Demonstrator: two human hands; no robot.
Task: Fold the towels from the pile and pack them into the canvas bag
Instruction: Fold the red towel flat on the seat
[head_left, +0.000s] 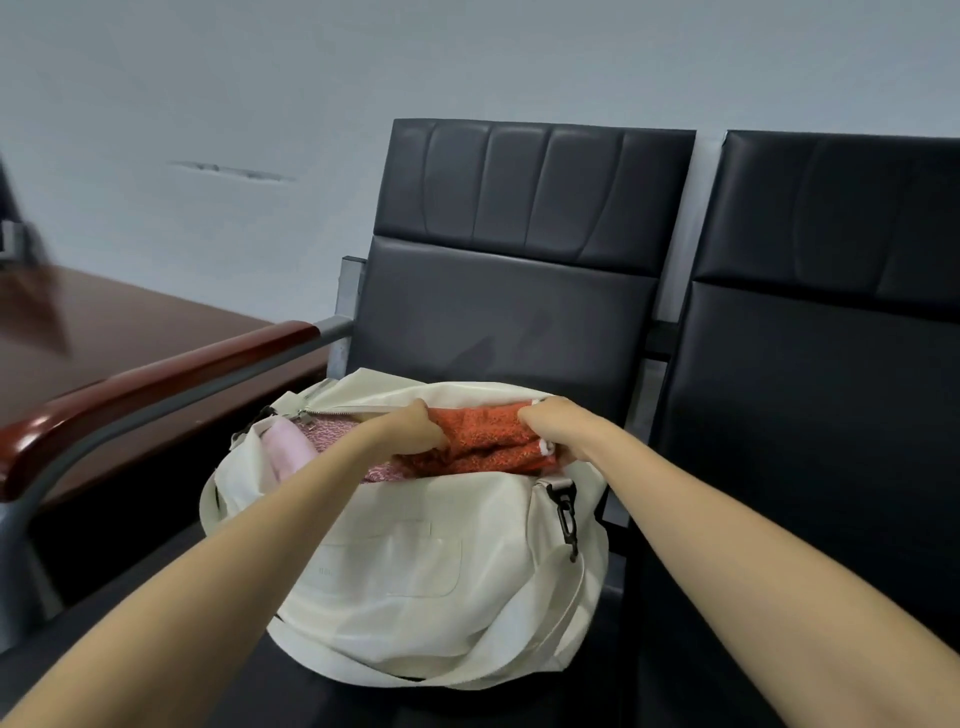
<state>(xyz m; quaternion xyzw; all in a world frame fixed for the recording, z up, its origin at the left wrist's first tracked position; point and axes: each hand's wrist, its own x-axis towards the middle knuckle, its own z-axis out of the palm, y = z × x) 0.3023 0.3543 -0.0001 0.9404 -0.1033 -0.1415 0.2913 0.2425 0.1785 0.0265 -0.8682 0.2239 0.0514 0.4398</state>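
Observation:
A cream canvas bag (415, 561) sits unzipped on a black chair seat. A folded orange towel (485, 439) lies in its opening. My left hand (410, 428) grips the towel's left end with curled fingers. At the towel's right end, my right hand (553, 423) grips it by the bag's rim. Under the orange one, a pink speckled towel (332, 434) and a pale pink towel (288, 452) show on the bag's left side. My fingertips are hidden in the cloth.
The bag rests on a black padded chair (509, 291) with a red-brown armrest (156, 384) on the left. A second black chair (821, 338) stands to the right. A dark wooden table (104, 332) lies beyond the armrest, and a pale wall is behind.

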